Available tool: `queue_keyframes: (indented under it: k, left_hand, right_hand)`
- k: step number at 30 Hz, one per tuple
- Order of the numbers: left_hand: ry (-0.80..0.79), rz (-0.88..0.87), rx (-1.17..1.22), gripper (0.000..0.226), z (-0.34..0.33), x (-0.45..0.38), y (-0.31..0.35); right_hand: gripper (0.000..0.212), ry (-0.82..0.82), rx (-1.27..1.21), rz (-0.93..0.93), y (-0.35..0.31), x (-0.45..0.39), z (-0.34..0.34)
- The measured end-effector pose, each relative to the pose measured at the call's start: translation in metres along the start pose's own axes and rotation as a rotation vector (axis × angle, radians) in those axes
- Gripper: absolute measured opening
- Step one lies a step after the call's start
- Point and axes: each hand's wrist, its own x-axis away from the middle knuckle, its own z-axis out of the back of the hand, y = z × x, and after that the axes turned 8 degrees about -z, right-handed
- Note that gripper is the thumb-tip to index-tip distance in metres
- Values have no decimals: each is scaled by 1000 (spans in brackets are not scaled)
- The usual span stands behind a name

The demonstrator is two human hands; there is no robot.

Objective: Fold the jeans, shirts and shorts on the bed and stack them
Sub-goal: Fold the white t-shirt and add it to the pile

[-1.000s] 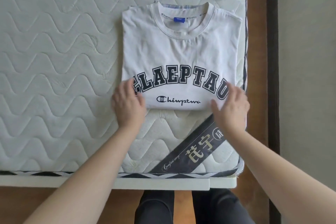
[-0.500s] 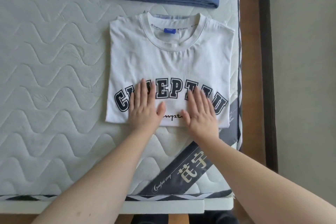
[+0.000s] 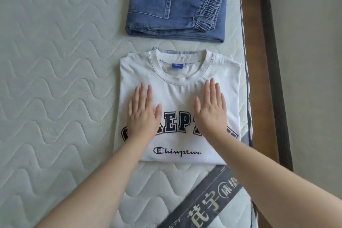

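Observation:
A folded white T-shirt (image 3: 177, 89) with dark block letters and a blue neck label lies face up near the mattress's right edge. My left hand (image 3: 142, 114) presses flat on its left half, fingers straight. On the right half my right hand (image 3: 211, 109) lies flat too, covering part of the lettering. Beyond the shirt's collar sits a folded pair of blue jeans (image 3: 175, 5), elastic cuff on top, apart from the shirt.
The quilted white mattress (image 3: 55, 79) stretches wide to the left. A grey brand sash (image 3: 209, 200) crosses its near right corner. The brown bed frame (image 3: 259, 61) and floor run along the right side.
Both hands slid from the shirt's bottom edge up over the lettering toward the collar, staying flat. The view moved closer and the jeans came fully into sight.

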Motion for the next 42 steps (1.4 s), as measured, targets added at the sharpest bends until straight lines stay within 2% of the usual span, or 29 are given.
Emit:
queue_keyframes:
  k: [4,8,10,15,18,22,25,29,33,35,39,42]
  left_hand:
    - [-22,3,-75,68,0,-82,-3]
    - [-71,-71,-94,72,-7,-124,-14]
    - [-70,-73,-80,73,-15,-129,-17]
    - [-30,-44,-87,78,-29,-131,-21]
    - [-65,-47,-100,79,-32,-134,-22]
    - [-200,-50,-109,74,-33,-143,-29]
    - [-266,-68,-22,70,-18,-150,-30]
    - [-75,49,20,68,-8,-109,-40]
    - [-19,226,55,66,-15,-35,-51]
    - [3,176,50,67,-15,-1,-36]
    - [-36,-98,-9,64,-27,76,6]
    - [-68,-138,-40,61,-37,123,12]
  right_hand:
    - [61,40,46,35,-13,-63,0]
    - [66,-24,96,41,-13,-99,-5]
    - [67,-48,138,73,-13,-108,-12]
    - [66,35,195,100,-11,-113,-30]
    - [66,27,190,94,-11,-116,-33]
    - [65,-98,115,127,-4,-124,-25]
    - [65,-171,18,158,1,-131,-6]
    - [70,-69,58,-57,31,-111,5]
    - [72,-96,69,-211,53,-74,3]
    - [69,-93,86,-131,47,-41,0]
    - [63,-165,78,120,21,56,-26]
    - [62,-160,129,241,21,111,-43]
